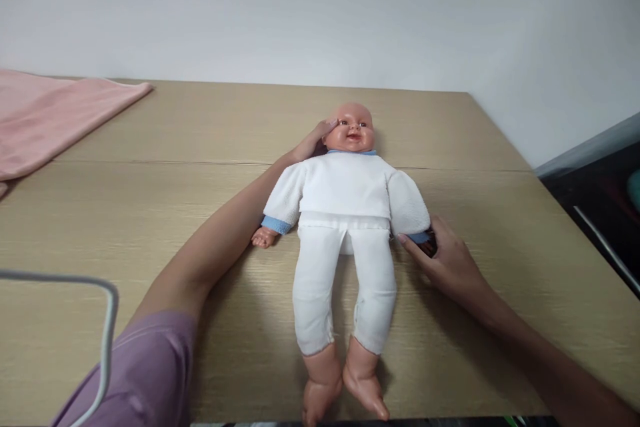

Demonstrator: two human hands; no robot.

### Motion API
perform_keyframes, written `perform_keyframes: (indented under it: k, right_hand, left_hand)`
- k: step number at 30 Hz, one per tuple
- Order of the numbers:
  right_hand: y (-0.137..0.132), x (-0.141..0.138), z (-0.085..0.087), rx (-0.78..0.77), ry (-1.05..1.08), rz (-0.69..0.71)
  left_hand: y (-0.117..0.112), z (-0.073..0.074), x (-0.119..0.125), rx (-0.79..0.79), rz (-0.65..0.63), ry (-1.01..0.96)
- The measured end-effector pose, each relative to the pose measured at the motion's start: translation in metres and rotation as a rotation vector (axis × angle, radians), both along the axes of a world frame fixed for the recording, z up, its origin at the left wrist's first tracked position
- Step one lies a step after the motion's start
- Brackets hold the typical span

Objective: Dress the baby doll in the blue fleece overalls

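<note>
Holding the bald plastic-headed doll in white cloth clothes (345, 187) face-up on the pale wood-grain table (240, 120), cupping its head (356, 113) in the left hand (313, 141) and, well apart, clasping its blue-cuffed wrist (418, 237) in the right hand (449, 253).

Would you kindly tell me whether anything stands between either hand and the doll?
Nothing visible does: the left hand touches the head of the doll, and the right hand is at one blue cuff. The pink cloth lies apart.
</note>
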State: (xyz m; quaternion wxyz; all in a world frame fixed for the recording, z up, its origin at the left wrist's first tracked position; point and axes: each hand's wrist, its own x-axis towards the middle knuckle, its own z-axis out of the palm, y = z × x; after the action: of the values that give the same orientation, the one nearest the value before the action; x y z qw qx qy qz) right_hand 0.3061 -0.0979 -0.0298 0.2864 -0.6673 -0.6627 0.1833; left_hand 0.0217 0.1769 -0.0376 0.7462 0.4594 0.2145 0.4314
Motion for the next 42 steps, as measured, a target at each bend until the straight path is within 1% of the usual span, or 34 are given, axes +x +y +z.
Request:
perform_keyframes:
  k: [3, 6, 11, 18, 20, 26, 31, 35, 39, 42]
  right_hand:
    - [0.0, 0.0, 0.001, -0.01, -0.002, -0.004]
    - [0.001, -0.001, 0.003, -0.026, 0.002, 0.0]
    - [0.0, 0.0, 0.002, -0.017, -0.004, 0.015]
    - [0.001, 0.001, 0.001, -0.014, -0.006, 0.017]
    - [0.002, 0.001, 0.001, -0.017, -0.004, 0.015]
    - [0.001, 0.001, 0.001, -0.03, -0.017, 0.02]
    - [0.001, 0.002, 0.0, -0.015, -0.03, 0.021]
    - [0.001, 0.002, 0.0, -0.016, -0.025, 0.031]
    - [0.001, 0.002, 0.001, -0.011, -0.012, 0.024]
    - [0.001, 0.001, 0.002, -0.02, -0.006, 0.023]
  left_hand:
    - [-0.002, 0.001, -0.001, -0.005, -0.011, 0.004]
    - [0.0, 0.0, -0.001, 0.009, -0.033, 0.003]
    - [0.003, -0.002, 0.0, -0.022, 0.006, 0.002]
    - [-0.01, 0.002, 0.003, 0.007, 0.038, -0.008]
    - [-0.011, 0.002, 0.002, 0.015, 0.024, -0.002]
    - [-0.003, -0.001, 0.001, -0.007, 0.029, 0.021]
    - [0.003, -0.003, 0.001, -0.018, -0.006, 0.043]
    - [-0.001, 0.0, 0.0, 0.009, -0.046, 0.042]
    - [-0.006, 0.005, -0.001, 0.009, -0.051, 0.055]
    - [-0.007, 0.006, -0.001, 0.02, -0.067, 0.056]
